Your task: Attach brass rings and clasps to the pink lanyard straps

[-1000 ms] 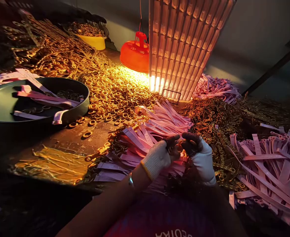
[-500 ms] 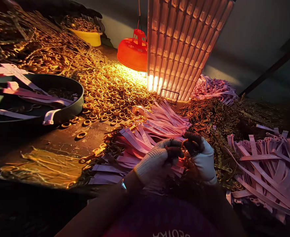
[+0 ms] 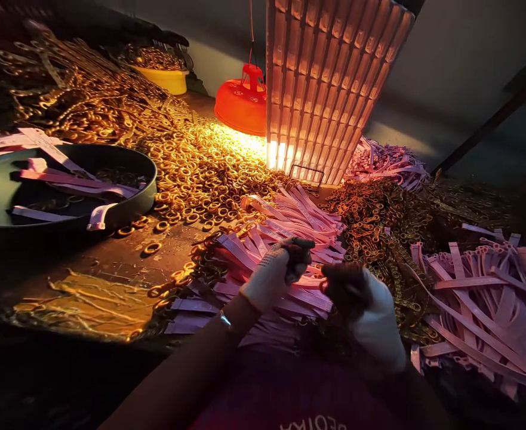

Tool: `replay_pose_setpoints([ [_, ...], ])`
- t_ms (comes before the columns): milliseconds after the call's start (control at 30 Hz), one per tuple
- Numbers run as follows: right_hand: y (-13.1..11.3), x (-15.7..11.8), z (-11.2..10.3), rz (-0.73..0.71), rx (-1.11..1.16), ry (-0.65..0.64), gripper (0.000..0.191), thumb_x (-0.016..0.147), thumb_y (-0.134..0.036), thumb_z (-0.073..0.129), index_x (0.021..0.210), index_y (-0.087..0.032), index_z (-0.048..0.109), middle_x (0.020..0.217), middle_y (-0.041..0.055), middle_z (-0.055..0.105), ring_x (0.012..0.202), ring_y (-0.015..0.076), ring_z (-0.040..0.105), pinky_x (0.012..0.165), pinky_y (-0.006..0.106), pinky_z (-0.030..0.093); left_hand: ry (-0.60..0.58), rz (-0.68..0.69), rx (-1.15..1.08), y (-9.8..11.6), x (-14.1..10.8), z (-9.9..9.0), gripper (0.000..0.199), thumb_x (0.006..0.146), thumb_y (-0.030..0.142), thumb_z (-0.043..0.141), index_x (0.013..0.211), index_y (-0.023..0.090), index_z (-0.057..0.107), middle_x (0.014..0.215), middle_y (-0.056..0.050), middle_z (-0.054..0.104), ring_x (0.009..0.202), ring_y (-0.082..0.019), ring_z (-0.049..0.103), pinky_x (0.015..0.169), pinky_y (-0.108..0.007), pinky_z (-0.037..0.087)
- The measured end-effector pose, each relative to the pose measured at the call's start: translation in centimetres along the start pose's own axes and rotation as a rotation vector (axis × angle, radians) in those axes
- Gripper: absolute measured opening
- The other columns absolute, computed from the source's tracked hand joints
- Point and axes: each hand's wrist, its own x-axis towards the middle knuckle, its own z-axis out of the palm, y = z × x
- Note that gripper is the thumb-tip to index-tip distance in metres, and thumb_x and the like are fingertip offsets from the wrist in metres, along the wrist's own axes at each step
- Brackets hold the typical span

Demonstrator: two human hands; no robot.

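My left hand [image 3: 278, 269], in a white glove with dark fingertips, is closed above a pile of pink straps [image 3: 249, 286]; what it holds, if anything, is too dark to tell. To its right is my right hand [image 3: 361, 304], also gloved, with its fingers pinched together. A small part of a ring [image 3: 323, 285] shows at its fingertips. A gap separates the two hands. Metal hooks [image 3: 379, 209] lie in a heap beyond my right hand.
Brass rings [image 3: 200, 167] are heaped under a red lamp [image 3: 241, 106], beside a tall ribbed panel [image 3: 325, 89]. A dark round pan [image 3: 148, 194] with straps stands at left. More pink straps [image 3: 491, 304] lie at right. A yellow tub [image 3: 168, 82] sits behind.
My hands have moved apart from each other. The left one went left and slightly up, and the right one came lower. The view has shifted slightly.
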Motion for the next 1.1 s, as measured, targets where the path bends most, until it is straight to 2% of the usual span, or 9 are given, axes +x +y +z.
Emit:
replay_pose_setpoints([
  [100, 1.4, 2.3, -0.5, 0.124, 0.133, -0.01, 0.029, 0.088, -0.038, 0.074, 0.111, -0.023, 0.068, 0.095, 0.0028, 0.074, 0.076, 0.0153, 0.068, 0.067, 0.026, 0.057, -0.136, -0.159, -0.036, -0.1, -0.7, -0.4, 0.014, 0.075, 0.021, 0.071, 0.084, 0.01, 0.072, 0.067, -0.008, 0.066, 0.048, -0.01, 0.052, 0.037, -0.017, 0.021],
  [267, 3.5, 4.0, -0.2, 0.198, 0.223, -0.119, 0.036, 0.086, -0.042, 0.075, 0.114, -0.022, 0.063, 0.093, 0.0018, 0.072, 0.08, 0.016, 0.068, 0.072, 0.028, 0.056, -0.201, -0.029, 0.221, -0.9, -1.8, -0.4, 0.024, 0.08, 0.033, 0.079, 0.092, 0.015, 0.07, 0.058, 0.001, 0.059, 0.04, -0.004, 0.035, 0.039, -0.017, 0.022],
  [367, 4.1, 3.9, -0.2, 0.154, 0.195, -0.16, 0.035, 0.09, -0.041, 0.07, 0.118, -0.022, 0.062, 0.101, 0.0042, 0.072, 0.086, 0.0167, 0.068, 0.077, 0.029, 0.056, -0.181, 0.0, 0.295, -0.5, -2.0, -0.2, 0.026, 0.081, 0.034, 0.079, 0.093, 0.016, 0.066, 0.057, 0.003, 0.056, 0.043, -0.006, 0.039, 0.04, -0.018, 0.026],
  [533, 5.5, 3.6, -1.8, 0.011, -0.003, -0.124, 0.033, 0.096, -0.03, 0.06, 0.128, -0.022, 0.062, 0.122, 0.0076, 0.069, 0.114, 0.0211, 0.064, 0.103, 0.036, 0.05, -0.138, 0.02, 0.258, 0.1, -2.6, 0.5, 0.034, 0.083, 0.033, 0.076, 0.109, 0.016, 0.063, 0.064, 0.006, 0.049, 0.051, -0.006, 0.039, 0.047, -0.017, 0.031],
  [667, 6.4, 2.7, -2.5, -0.033, -0.116, -0.057, 0.031, 0.092, -0.015, 0.056, 0.119, -0.023, 0.069, 0.112, 0.0054, 0.072, 0.104, 0.0208, 0.067, 0.097, 0.035, 0.053, -0.045, 0.032, 0.177, -0.2, -2.9, 1.3, 0.037, 0.08, 0.024, 0.075, 0.113, 0.017, 0.06, 0.07, 0.006, 0.047, 0.052, -0.005, 0.036, 0.047, -0.017, 0.032],
  [800, 5.7, 1.9, -2.0, -0.215, -0.317, -0.088, 0.049, 0.09, -0.008, 0.051, 0.136, -0.023, 0.058, 0.124, 0.0109, 0.064, 0.116, 0.0233, 0.061, 0.102, 0.039, 0.05, -0.082, -0.053, 0.191, -0.2, -2.8, 1.5, 0.051, 0.079, 0.022, 0.073, 0.128, 0.018, 0.056, 0.067, 0.007, 0.049, 0.047, -0.005, 0.035, 0.043, -0.018, 0.025],
  [900, 4.8, 1.4, -1.6, -0.369, -0.357, -0.275, 0.044, 0.093, -0.015, 0.054, 0.136, -0.021, 0.055, 0.121, 0.012, 0.063, 0.112, 0.0217, 0.062, 0.096, 0.035, 0.053, -0.182, -0.204, 0.264, 0.2, -3.0, 1.3, 0.059, 0.077, 0.022, 0.074, 0.133, 0.018, 0.056, 0.071, 0.003, 0.057, 0.048, -0.006, 0.041, 0.044, -0.019, 0.026],
  [967, 4.4, 0.7, -1.7, -0.42, -0.447, -0.314, 0.031, 0.096, -0.025, 0.055, 0.126, -0.018, 0.06, 0.109, 0.0111, 0.066, 0.099, 0.0208, 0.064, 0.084, 0.032, 0.054, -0.222, -0.276, 0.342, 0.4, -3.6, 1.0, 0.06, 0.078, 0.022, 0.074, 0.134, 0.019, 0.056, 0.076, 0.001, 0.061, 0.052, -0.007, 0.044, 0.047, -0.02, 0.03],
  [1100, 4.1, -1.0, -2.1, -0.375, -0.866, -0.323, 0.017, 0.09, -0.032, 0.055, 0.088, -0.016, 0.063, 0.081, 0.0089, 0.064, 0.068, 0.02, 0.056, 0.058, 0.032, 0.041, -0.218, -0.123, 0.647, 0.1, -4.9, -0.2, 0.052, 0.089, 0.03, 0.067, 0.138, 0.018, 0.053, 0.073, 0.004, 0.056, 0.058, -0.01, 0.047, 0.054, -0.021, 0.038],
])
